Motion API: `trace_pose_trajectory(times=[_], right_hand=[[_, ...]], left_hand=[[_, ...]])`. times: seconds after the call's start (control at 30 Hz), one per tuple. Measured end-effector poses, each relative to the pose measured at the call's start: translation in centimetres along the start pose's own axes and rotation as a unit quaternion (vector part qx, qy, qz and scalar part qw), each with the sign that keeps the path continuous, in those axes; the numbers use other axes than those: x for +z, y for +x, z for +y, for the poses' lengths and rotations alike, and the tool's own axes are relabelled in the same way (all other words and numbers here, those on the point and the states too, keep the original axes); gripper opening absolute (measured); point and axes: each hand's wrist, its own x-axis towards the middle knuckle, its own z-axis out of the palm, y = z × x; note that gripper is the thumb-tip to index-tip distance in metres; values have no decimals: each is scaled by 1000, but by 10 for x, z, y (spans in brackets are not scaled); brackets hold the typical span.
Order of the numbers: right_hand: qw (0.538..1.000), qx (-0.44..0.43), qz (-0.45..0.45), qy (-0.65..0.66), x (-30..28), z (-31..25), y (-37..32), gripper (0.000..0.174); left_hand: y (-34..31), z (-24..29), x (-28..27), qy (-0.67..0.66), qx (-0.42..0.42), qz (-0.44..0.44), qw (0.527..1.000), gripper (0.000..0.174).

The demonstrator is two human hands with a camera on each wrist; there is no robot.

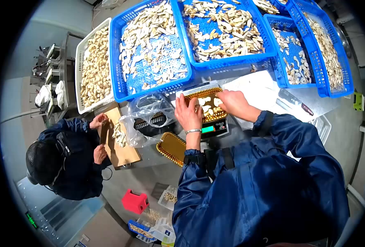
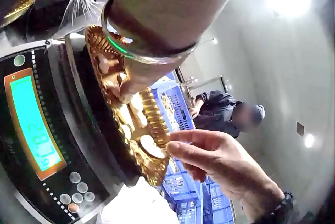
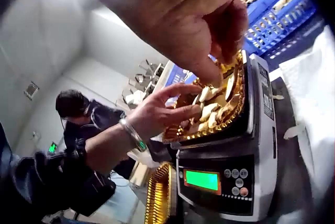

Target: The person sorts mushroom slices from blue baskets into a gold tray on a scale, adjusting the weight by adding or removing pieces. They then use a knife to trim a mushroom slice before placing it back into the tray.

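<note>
A gold fluted tray (image 1: 210, 94) with pale mushroom slices (image 3: 212, 111) in it sits on a digital scale (image 3: 225, 182) with a lit green display (image 2: 35, 124). My left hand (image 1: 189, 115), a silver bangle at its wrist, reaches over the tray's left side. In the right wrist view its fingers (image 3: 183, 113) lie straight over the slices. From the right, my right hand (image 1: 237, 103) comes in with thumb and forefinger close together at the tray's rim beside a slice (image 2: 151, 146). Whether those fingertips pinch the slice, I cannot tell.
Blue crates (image 1: 189, 61) of mushroom slices and a white crate (image 1: 80, 74) line the back. A second gold tray (image 1: 172, 148) and a clear plastic bag (image 1: 139, 127) lie left. A knife (image 1: 293, 103) lies right. Another person (image 1: 67, 160) works at a wooden board (image 1: 127, 154).
</note>
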Motion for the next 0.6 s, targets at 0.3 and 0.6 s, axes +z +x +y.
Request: trace_pose_trajectory(times=[0.3, 0.6], right_hand=[[999, -31, -1, 14, 16, 3, 10, 8], [999, 7, 19, 44, 16, 2, 17, 17]], left_hand=[[4, -6, 3, -51, -6, -8, 999, 36], [0, -20, -1, -69, -22, 48, 996, 22]])
